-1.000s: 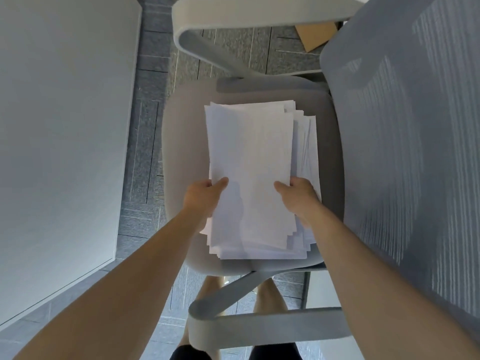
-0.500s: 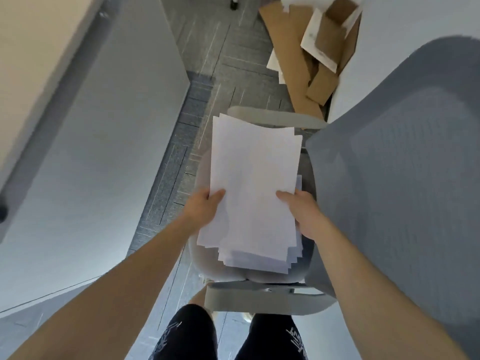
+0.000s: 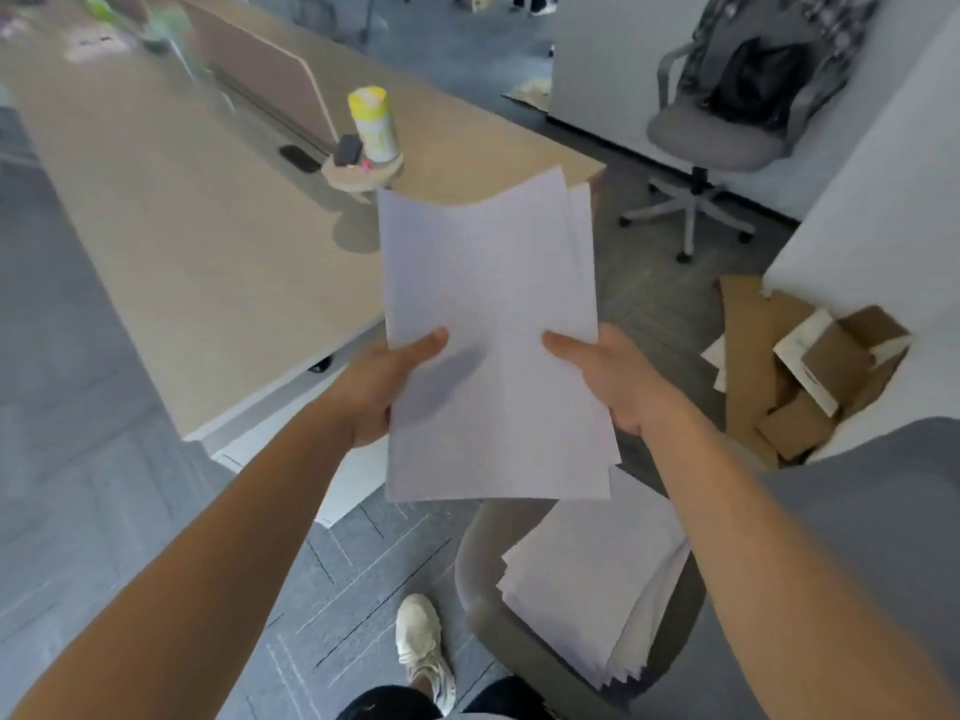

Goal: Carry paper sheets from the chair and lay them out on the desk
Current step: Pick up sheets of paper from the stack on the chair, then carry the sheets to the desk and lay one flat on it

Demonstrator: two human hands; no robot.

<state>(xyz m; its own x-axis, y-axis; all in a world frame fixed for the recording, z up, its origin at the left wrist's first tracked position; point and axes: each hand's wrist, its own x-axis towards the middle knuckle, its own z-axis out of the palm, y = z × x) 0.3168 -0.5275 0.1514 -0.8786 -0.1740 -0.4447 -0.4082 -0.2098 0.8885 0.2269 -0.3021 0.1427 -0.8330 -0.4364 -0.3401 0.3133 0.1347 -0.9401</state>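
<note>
I hold a small bundle of white paper sheets (image 3: 493,324) in the air in front of me, between the chair and the desk. My left hand (image 3: 379,381) grips its left edge, thumb on top. My right hand (image 3: 613,376) grips its right edge the same way. The far end of the sheets curls upward. A larger stack of paper (image 3: 597,579) lies on the grey chair seat (image 3: 478,563) below and to the right. The light wooden desk (image 3: 197,252) stretches away on the left, its near corner just beyond the sheets.
A yellow-capped wipes canister (image 3: 371,124) and a small dark object stand on a round tray (image 3: 358,174) on the desk. A second office chair (image 3: 711,142) is at the back right. Flattened cardboard boxes (image 3: 800,371) lie on the floor at right. My shoe (image 3: 421,646) is on the carpet.
Both hands have lifted the top sheets off the chair stack, and my view has swung up and left from the chair toward the desk.
</note>
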